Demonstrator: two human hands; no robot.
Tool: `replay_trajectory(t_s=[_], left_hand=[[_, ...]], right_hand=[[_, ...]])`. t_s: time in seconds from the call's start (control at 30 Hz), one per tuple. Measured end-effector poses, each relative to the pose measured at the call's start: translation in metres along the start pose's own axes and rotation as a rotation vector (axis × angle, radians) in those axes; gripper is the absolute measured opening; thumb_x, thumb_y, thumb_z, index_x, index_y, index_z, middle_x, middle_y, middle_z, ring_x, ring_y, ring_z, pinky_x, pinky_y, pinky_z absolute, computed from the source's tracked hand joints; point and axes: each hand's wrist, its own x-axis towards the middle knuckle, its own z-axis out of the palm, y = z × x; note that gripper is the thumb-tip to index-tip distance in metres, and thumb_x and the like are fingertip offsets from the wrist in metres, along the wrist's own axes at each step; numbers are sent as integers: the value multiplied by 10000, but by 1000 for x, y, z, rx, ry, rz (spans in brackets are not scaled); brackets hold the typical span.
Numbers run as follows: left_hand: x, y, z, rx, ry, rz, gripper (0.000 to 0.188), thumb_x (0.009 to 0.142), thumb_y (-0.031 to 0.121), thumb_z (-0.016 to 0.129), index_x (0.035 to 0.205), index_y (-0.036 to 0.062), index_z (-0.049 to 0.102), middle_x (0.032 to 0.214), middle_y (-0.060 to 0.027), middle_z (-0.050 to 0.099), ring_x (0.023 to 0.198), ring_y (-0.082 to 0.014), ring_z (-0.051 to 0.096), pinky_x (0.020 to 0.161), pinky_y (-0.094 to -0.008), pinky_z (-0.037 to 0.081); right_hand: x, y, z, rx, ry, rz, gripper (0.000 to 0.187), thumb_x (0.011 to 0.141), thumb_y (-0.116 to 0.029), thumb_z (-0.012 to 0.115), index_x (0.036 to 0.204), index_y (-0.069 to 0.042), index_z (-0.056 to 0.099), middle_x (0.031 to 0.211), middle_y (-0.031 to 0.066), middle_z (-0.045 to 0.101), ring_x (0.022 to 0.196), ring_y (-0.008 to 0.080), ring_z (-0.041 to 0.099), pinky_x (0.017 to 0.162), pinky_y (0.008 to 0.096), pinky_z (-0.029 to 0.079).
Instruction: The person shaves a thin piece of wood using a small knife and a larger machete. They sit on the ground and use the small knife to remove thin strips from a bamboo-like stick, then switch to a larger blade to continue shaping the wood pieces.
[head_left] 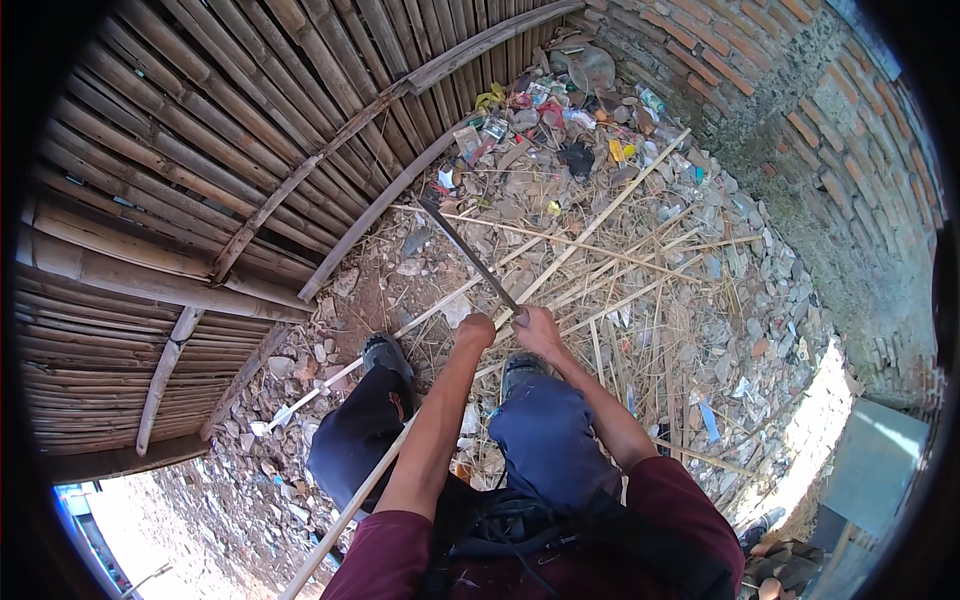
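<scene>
My left hand is closed around a long pale bamboo strip, which slants down past my left forearm toward the lower edge. Beyond the fist, the strip appears to continue up toward the far right. Close beside it, my right hand grips the handle of a machete. The dark, straight blade points away to the upper left, above the littered ground. Another light bamboo strip lies across the ground near my left boot.
More thin bamboo strips lie crossed over stones and dry straw. A bamboo-slat wall stands at the left, a brick wall at the right. Mixed rubbish fills the far corner. A grey panel leans at the right.
</scene>
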Motion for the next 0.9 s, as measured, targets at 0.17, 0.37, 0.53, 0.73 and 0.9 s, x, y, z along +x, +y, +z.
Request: replay_trajectory(t_s=[0.17, 0.37, 0.53, 0.73, 0.9], left_hand=[[-10, 16, -7, 83, -12, 86, 307, 921, 123, 558, 1116, -14, 752, 1155, -262, 716, 1106, -390, 705, 934, -454, 580], [-25, 21, -34, -102, -68, -46, 329, 887, 122, 602, 1144, -28, 742, 1250, -237, 698, 1162, -386, 689, 956, -444, 576], [-24, 19, -31, -90, -147, -28, 459, 985, 272, 489, 1230, -68, 676, 1305, -303, 637, 1239, -431, 621, 1041, -486, 506], [-13, 5, -27, -103, -100, -54, 395, 930, 207, 549, 1189, -46, 708, 1278, -276, 666, 1204, -416, 650, 1007, -463, 538], [-32, 17, -43, -69, -166, 27, 517, 1006, 355, 472, 1232, -64, 674, 1291, -305, 644, 1236, -433, 620, 1036, -490, 508]], right_hand=[[19, 136, 8, -247, 19, 225, 289, 805, -218, 664, 981, 5, 719, 952, 225, 744, 881, 479, 692, 809, 531, 549], [26, 134, 16, 292, -346, 524, 119, 779, -127, 666, 780, -21, 614, 632, 85, 596, 437, 191, 505, 478, 373, 475], [25, 143, 29, 1132, -719, 659, 110, 791, -96, 631, 706, -73, 565, 582, -12, 487, 409, 88, 394, 451, 299, 405], [10, 104, 34, -123, -57, 212, 381, 833, -283, 662, 1016, 46, 716, 985, 323, 696, 1011, 489, 669, 914, 527, 531], [-8, 37, 3, -133, -36, 99, 348, 829, -262, 655, 1033, 9, 731, 978, 300, 705, 964, 466, 685, 886, 534, 539]])
